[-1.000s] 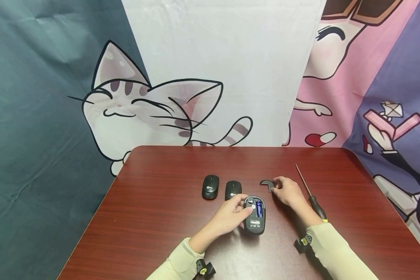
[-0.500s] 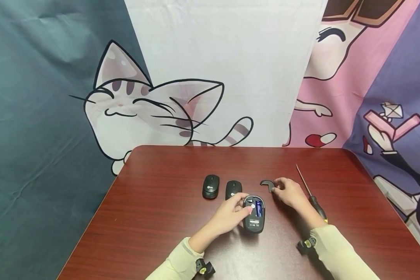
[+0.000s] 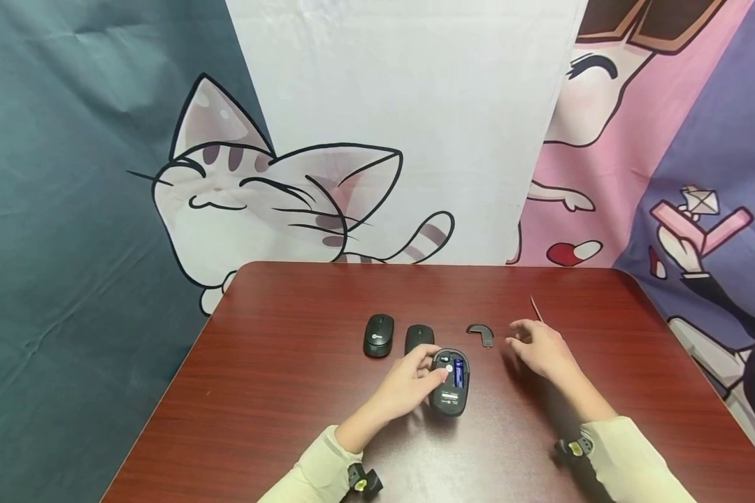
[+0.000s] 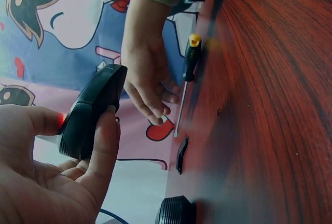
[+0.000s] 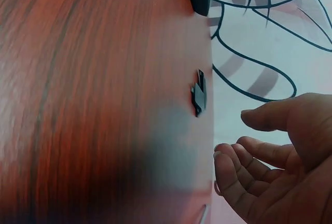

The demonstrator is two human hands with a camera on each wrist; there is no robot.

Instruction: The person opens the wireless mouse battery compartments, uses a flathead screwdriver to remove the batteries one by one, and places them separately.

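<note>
My left hand grips a black computer mouse above the table, its underside facing up. A blue battery shows in the mouse's uncovered battery slot. Just right of it, on the tabletop, lies a curved black battery cover. My right hand is a little to the right of that cover, fingers loosely bent and holding nothing; the right wrist view has the cover apart from the fingertips. A screwdriver lies by the right hand, its handle hidden from the head view behind hand and arm.
Two more black mice stand on the reddish-brown table: one mouse to the left, another mouse partly behind the left hand. A printed cartoon cloth hangs at the table's far edge.
My right hand has let go of the battery cover and moved right, over the screwdriver. The cover stays on the table. My left hand has shifted slightly left with the mouse.
</note>
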